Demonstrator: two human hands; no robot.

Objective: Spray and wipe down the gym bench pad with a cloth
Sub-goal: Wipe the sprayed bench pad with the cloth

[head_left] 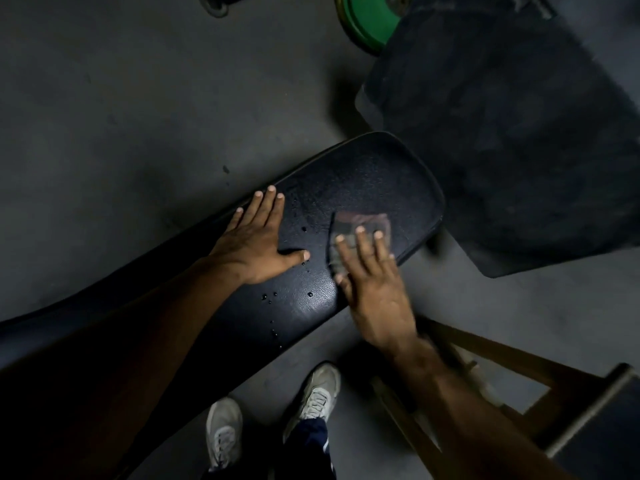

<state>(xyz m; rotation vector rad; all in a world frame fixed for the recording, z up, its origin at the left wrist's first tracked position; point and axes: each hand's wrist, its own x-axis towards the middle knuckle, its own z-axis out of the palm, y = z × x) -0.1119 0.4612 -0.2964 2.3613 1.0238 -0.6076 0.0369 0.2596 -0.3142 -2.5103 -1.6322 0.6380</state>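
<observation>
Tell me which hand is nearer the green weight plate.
Left. The left hand lies flat mid-pad; the right hand, pressing the grey cloth, sits lower, farther from the green weight plate.

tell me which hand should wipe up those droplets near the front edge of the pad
Right. The right hand already presses the cloth flat on the bench pad, beside the droplets; the left hand is bare, bracing the pad.

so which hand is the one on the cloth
The right hand: its straight fingers press the grey cloth onto the bench pad. The left hand lies flat on bare pad, touching no cloth.
</observation>
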